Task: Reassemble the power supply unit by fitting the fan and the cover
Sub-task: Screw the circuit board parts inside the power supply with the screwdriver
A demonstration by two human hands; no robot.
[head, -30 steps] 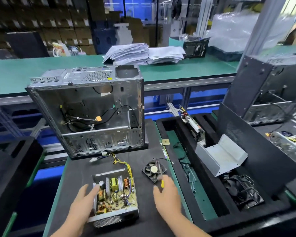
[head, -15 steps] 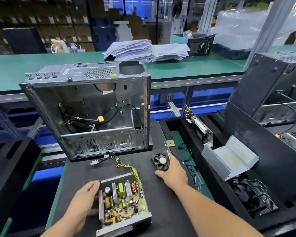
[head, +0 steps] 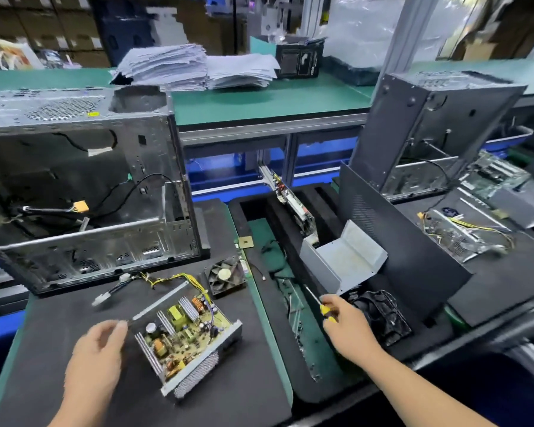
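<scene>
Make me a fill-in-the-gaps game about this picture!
1. The right hand holds a ____ with a yellow handle.
2. The small fan lies on the black mat, ____ the open power supply.
3. The left hand touches the power supply's ____ corner.

Missing words: screwdriver; beyond; left

Bright, even overhead light fills the scene, with only soft, faint shadows on the black foam mat point(head: 74, 334). The whole frame is smeared by motion blur, worst at the far shelves and the right edge. Wide-angle distortion bends the silver metal computer case point(head: 84, 180) at left, and glare whitens the clear plastic sheeting point(head: 361, 29) far right.
</scene>
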